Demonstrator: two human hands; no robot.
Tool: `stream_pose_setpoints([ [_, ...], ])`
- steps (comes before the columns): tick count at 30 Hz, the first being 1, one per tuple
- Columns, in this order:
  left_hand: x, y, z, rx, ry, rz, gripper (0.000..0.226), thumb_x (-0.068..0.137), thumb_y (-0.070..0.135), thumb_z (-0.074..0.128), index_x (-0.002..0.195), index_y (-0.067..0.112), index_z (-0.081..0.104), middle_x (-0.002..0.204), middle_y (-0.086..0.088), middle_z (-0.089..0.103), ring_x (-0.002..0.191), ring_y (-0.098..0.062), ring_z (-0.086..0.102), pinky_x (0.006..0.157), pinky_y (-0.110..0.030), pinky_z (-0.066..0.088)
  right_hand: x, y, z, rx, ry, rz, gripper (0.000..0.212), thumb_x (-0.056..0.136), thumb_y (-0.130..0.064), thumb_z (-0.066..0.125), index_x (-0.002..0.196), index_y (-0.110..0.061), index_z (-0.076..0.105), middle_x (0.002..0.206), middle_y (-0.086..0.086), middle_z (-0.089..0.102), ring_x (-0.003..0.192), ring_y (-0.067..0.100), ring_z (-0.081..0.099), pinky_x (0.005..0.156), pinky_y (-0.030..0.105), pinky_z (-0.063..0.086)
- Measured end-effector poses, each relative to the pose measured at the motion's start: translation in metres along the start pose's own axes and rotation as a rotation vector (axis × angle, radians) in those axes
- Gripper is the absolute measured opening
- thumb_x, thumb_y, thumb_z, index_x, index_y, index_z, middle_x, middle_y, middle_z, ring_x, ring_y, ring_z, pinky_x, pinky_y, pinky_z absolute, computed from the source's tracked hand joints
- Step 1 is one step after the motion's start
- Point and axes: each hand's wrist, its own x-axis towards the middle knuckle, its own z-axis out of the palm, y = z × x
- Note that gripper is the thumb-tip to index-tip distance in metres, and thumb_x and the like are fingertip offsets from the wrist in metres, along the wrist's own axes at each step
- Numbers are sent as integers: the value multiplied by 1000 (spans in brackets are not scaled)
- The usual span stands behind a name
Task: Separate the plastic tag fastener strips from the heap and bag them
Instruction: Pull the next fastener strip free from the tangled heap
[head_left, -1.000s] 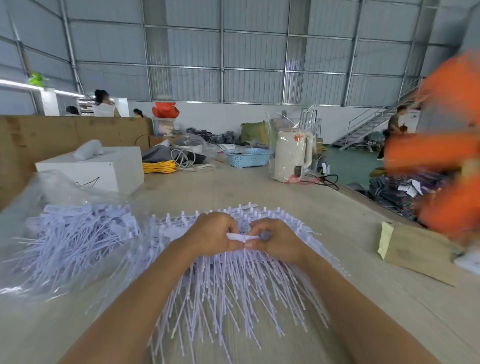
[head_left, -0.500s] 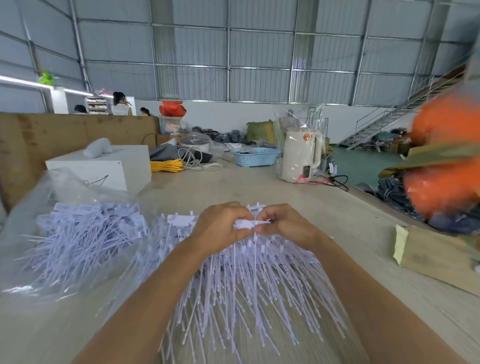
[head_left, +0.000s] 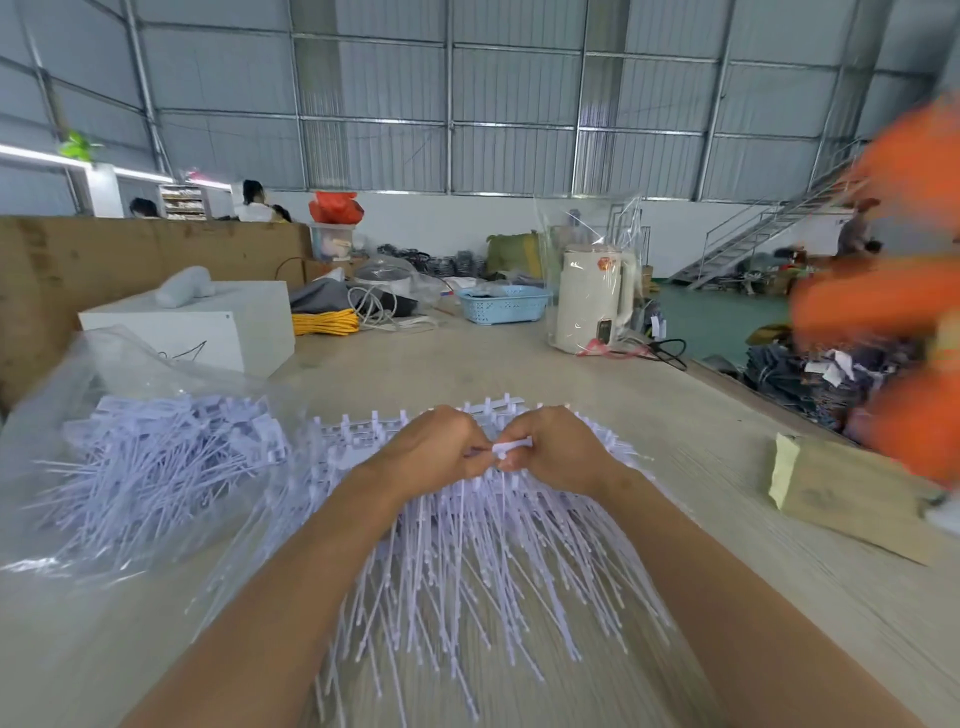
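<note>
We pinch one white plastic tag strip (head_left: 511, 447) with our left hand (head_left: 434, 449) and right hand (head_left: 558, 449), above the white heap of strips (head_left: 467, 561). The clear plastic bag (head_left: 130, 467) lies left; bare wooden table (head_left: 727, 571) stretches right toward its edge.

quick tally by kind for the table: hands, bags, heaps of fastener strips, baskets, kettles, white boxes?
Hands: 2, left hand and right hand, both pinching one strip end
Clear bag with strips inside: 1
Loose heap of fastener strips: 1
Blue basket: 1
White kettle: 1
White box: 1
Total: 7
</note>
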Motion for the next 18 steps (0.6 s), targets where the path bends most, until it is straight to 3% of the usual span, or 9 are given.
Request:
stream_pose_setpoints([
  [2, -2, -1, 1, -127, 54, 14, 21, 89, 19, 61, 88, 3, 74, 74, -14, 67, 64, -23, 59, 61, -31, 41, -2, -3, 0, -71, 27, -4, 11, 82, -12, 68, 90, -11, 75, 93, 7, 71, 87, 20, 61, 76, 30, 43],
  [5, -4, -3, -2, -336, 144, -23, 12, 86, 12, 65, 87, 6, 76, 63, 4, 62, 50, 1, 50, 52, -14, 36, -3, -6, -1, -98, 110, 7, 10, 85, -18, 67, 90, -15, 75, 97, 3, 71, 92, 21, 63, 81, 32, 45],
  [10, -3, -1, -4, -511, 168, -85, 13, 86, 9, 65, 81, 3, 75, 42, 18, 51, 37, 0, 39, 43, -12, 28, -7, -4, -5, -105, 175, -110, 7, 84, -8, 66, 83, -8, 72, 90, 8, 69, 85, 25, 62, 71, 31, 42],
  [12, -3, 2, -5, -554, 154, -86, 16, 86, 11, 65, 74, 9, 75, 39, 17, 49, 35, -1, 34, 41, -14, 26, -9, -1, -3, 27, 191, -127, 6, 82, -1, 65, 80, -2, 72, 82, 9, 67, 74, 19, 61, 68, 29, 44],
  [15, -4, 4, -5, -702, 185, -91, 36, 86, 9, 65, 58, 30, 70, 47, 7, 60, 41, -5, 39, 46, -16, 31, -15, 0, -4, 477, 283, -19, 6, 81, 7, 65, 81, 3, 70, 70, 5, 60, 56, -3, 51, 59, 16, 42],
  [17, -4, 2, -4, -760, 265, -124, 29, 86, 9, 66, 66, 27, 74, 66, -5, 70, 51, -10, 52, 53, -19, 39, -18, 7, -11, 664, 357, 83, 8, 83, 5, 65, 79, -2, 68, 63, -1, 58, 50, -4, 49, 55, 16, 43],
  [18, -3, 1, -4, -765, 317, -146, 16, 85, 10, 67, 75, 20, 76, 72, -3, 72, 52, -4, 55, 53, -17, 42, -18, 12, -15, 677, 360, 102, 10, 84, 3, 65, 77, -5, 66, 61, -4, 58, 51, -3, 50, 57, 16, 44],
])
